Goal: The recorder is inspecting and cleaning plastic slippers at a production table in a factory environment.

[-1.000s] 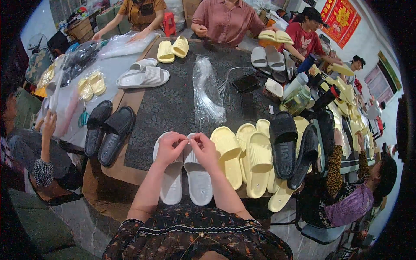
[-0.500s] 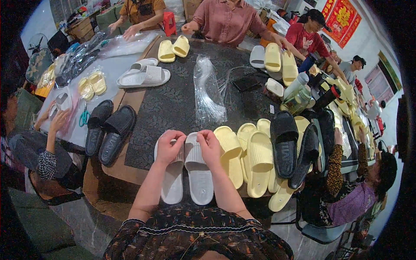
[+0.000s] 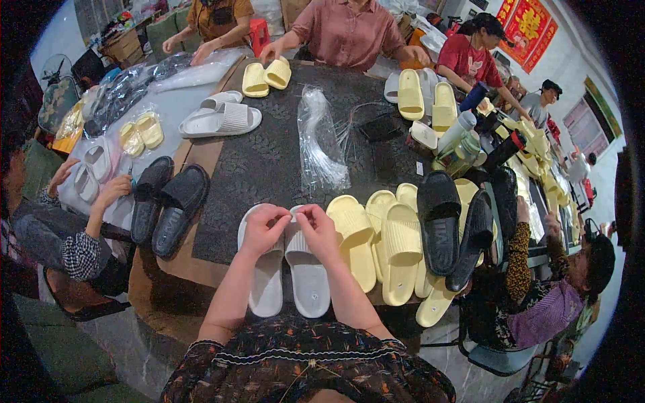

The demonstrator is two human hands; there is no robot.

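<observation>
A pair of grey slippers (image 3: 310,289) lies in front of me at the table's near edge, toes pointing away. Over the left slipper's toe end is my left hand (image 3: 264,228), its thumb and fingers pinched together. My right hand (image 3: 315,230) is pinched the same way above the other slipper, the fingertips of both hands almost meeting. Whatever is between them is too small to make out. Beyond my hands lies a bundle of thin clear plastic strands (image 3: 324,141) on a clear bag. Just right of my right hand sits a ribbed yellow slipper (image 3: 354,232).
More yellow slippers (image 3: 403,255) and black slippers (image 3: 440,221) crowd the right. Another black pair (image 3: 181,208) lies left, near grey slippers (image 3: 218,119). Bottles (image 3: 460,131) and a dark tray (image 3: 379,127) stand farther back. Co-workers sit and stand around the table.
My hands have drawn closer together, fingertips nearly touching. Across the table, a co-worker's hand has reached the yellow pair; the yellow slippers at far right have shifted. A person at left has moved both hands.
</observation>
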